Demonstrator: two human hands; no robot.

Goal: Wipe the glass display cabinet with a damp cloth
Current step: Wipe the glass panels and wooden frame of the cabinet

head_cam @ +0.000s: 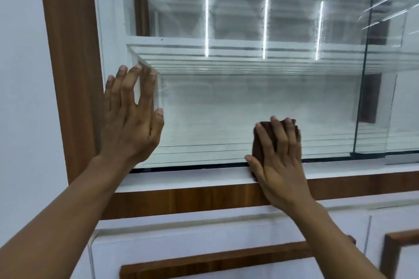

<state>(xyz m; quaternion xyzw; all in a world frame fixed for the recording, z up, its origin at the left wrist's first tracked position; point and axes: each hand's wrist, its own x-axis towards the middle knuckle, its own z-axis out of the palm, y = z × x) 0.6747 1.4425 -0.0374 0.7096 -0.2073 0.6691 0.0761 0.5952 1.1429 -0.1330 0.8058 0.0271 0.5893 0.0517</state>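
Glass display cabinet (226,108), hazy with streaks, both hands on its lower pane.
Fingers of the right hand (278,161) lie straight and close together, pressing a folded dark brown cloth (258,142) low on the glass, just above the white sill (181,176); fingers of the left hand (131,118) are spread against the pane's left edge. A brown wood-grain frame (70,52) borders the left and bottom, with a pale wall (22,75) to the left and white drawer fronts (204,238) below.

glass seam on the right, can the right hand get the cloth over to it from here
Probably yes: the right hand presses the cloth flat low on the glass pane, and the stretch between it and the seam looks bare.
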